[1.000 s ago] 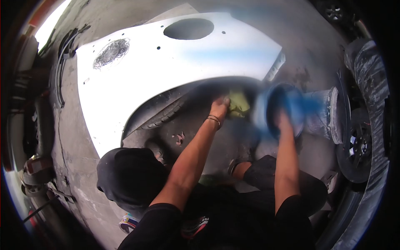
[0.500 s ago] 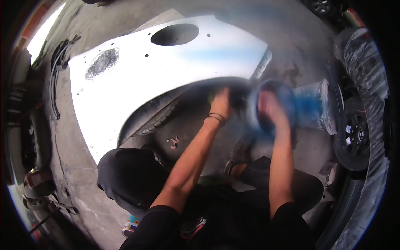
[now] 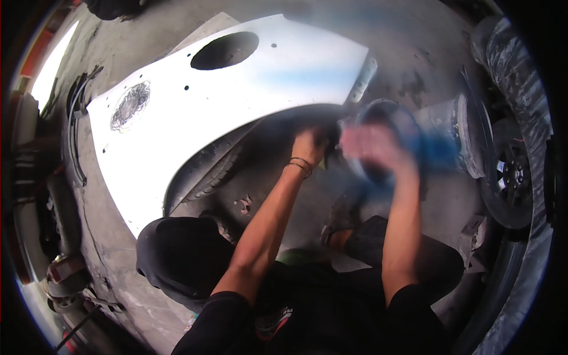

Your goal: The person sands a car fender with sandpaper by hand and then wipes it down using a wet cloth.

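Observation:
My left hand (image 3: 309, 147) is closed below the wheel-arch edge of a white car fender (image 3: 236, 89). A bit of a yellow-green sheet (image 3: 323, 163) shows beside its fingers; the rest is hidden. To its right, my right hand (image 3: 371, 144) is smeared by motion over the opening of a blue container (image 3: 408, 121). Whether it holds anything is too blurred to see. The fender has a large oval hole, a rough grey patch (image 3: 131, 106) at its left, and a faint blue smear towards its right end.
A pale bucket (image 3: 438, 127) lies beyond the blue container. A wheel (image 3: 512, 173) and a plastic-wrapped part (image 3: 515, 59) are at the right. Under the fender's arch is a tyre (image 3: 216, 177). Black strips (image 3: 76, 127) lie on the floor at the left.
My right hand has come up out of the blue container and moved left towards my left hand. My left hand has turned, so less of the yellow-green sheet shows. The view has shifted slightly.

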Demonstrator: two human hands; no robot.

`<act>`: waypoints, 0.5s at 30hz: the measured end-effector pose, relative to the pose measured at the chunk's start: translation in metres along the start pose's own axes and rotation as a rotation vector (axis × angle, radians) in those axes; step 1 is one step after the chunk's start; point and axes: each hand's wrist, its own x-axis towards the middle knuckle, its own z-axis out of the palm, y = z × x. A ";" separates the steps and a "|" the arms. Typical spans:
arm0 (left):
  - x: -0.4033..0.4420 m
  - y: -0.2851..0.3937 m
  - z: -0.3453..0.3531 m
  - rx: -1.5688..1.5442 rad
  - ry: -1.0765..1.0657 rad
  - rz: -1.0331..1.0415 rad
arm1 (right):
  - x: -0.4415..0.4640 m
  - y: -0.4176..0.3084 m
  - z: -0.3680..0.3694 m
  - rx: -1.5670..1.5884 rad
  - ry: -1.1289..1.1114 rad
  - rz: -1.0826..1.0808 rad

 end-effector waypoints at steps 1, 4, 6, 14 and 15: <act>0.001 -0.001 0.006 -0.006 -0.003 -0.002 | 0.002 0.002 0.009 -0.001 0.005 0.005; 0.012 -0.005 0.020 -0.014 0.172 0.190 | 0.005 0.007 0.011 -0.221 0.174 -0.100; 0.015 0.002 0.017 0.019 0.135 0.145 | 0.027 0.045 -0.056 -0.154 0.558 -0.039; -0.012 0.004 -0.017 0.114 0.049 0.123 | 0.052 0.177 -0.204 -0.185 0.870 -0.024; -0.011 0.003 -0.018 0.114 0.043 0.114 | 0.042 0.142 -0.167 0.143 0.645 -0.010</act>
